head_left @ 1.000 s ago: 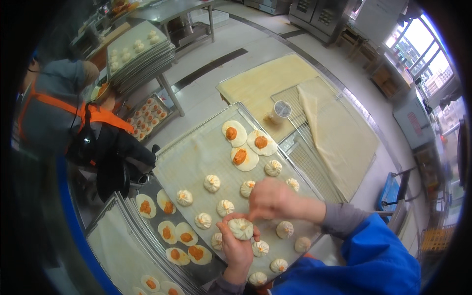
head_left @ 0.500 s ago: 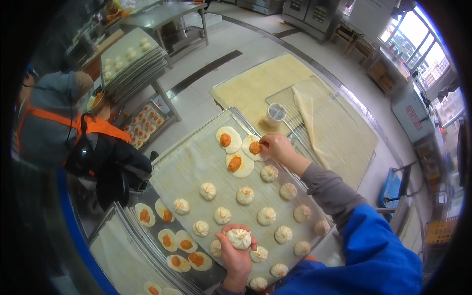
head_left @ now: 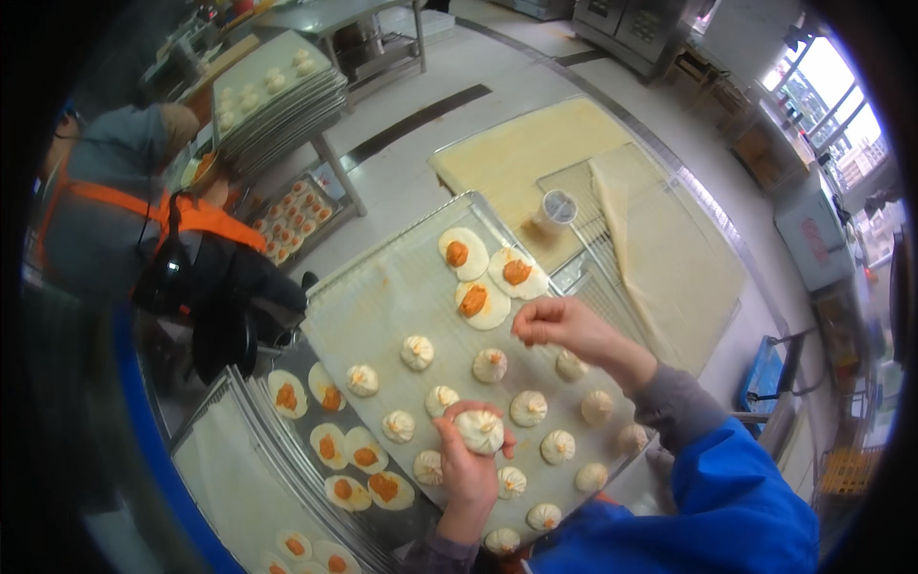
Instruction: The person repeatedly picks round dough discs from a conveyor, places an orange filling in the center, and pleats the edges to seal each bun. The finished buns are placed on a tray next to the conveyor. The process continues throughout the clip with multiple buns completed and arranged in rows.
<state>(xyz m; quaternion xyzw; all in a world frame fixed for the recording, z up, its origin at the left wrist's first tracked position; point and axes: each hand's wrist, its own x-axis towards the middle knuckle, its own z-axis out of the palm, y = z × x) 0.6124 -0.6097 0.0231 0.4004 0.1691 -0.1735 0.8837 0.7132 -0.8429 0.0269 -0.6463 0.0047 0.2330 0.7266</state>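
A pleated, closed-up white bun (head_left: 479, 431) rests in my left hand (head_left: 468, 471), fingers curled round it, over the near part of a lined tray (head_left: 382, 306). My right hand (head_left: 564, 327) hovers over the tray's right side, fingertips pressed together; whatever they might hold is hidden. Just beyond it lie three flat dough rounds with orange filling, among them the nearest-right round (head_left: 517, 274), the lower round (head_left: 473, 301) and the far-left round (head_left: 457, 253). Rows of pleated buns (head_left: 490, 364) cover the rest of the tray.
Left of the tray, more filled rounds (head_left: 365, 450) lie on a dark surface beside stacked trays (head_left: 220, 459). A clear cup (head_left: 557, 210) stands on a wire rack by a cloth (head_left: 650, 258). A co-worker in an orange apron (head_left: 201, 225) sits at left, near another tray stack (head_left: 277, 105).
My right hand has drawn back from the right-hand filled round, toward me. The left hand with its bun is slightly higher in view. The whole view has shifted a little.
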